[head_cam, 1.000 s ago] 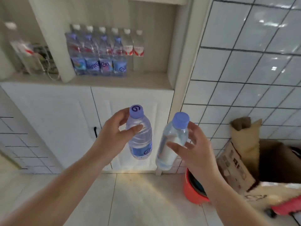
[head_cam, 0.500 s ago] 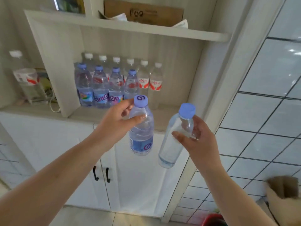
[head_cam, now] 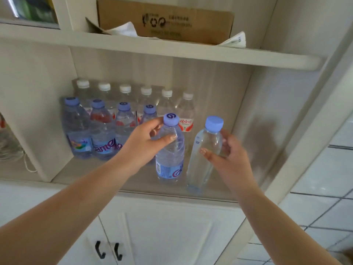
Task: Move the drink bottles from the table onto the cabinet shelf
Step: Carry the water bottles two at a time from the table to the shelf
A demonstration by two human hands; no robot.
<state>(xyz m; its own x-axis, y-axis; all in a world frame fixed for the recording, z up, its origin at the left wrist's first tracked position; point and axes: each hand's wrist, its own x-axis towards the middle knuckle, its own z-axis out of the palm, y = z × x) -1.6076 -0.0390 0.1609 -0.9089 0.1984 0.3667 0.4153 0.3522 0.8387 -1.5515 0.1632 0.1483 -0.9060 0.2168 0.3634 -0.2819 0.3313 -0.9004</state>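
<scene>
A home kitchen or pantry corner — a white built-in cabinet [head_cam: 172,232] with panelled doors and black handles [head_cam: 108,250], open shelves stocked with rows of water bottles [head_cam: 107,131], a flattened cardboard box [head_cam: 166,22] stored above — and white tiled wall [head_cam: 324,178] beside it

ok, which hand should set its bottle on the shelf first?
Left hand, probably: its labelled purple-capped bottle hangs beside the front row's open end; the right hand follows with the unlabelled clear bottle.
</scene>
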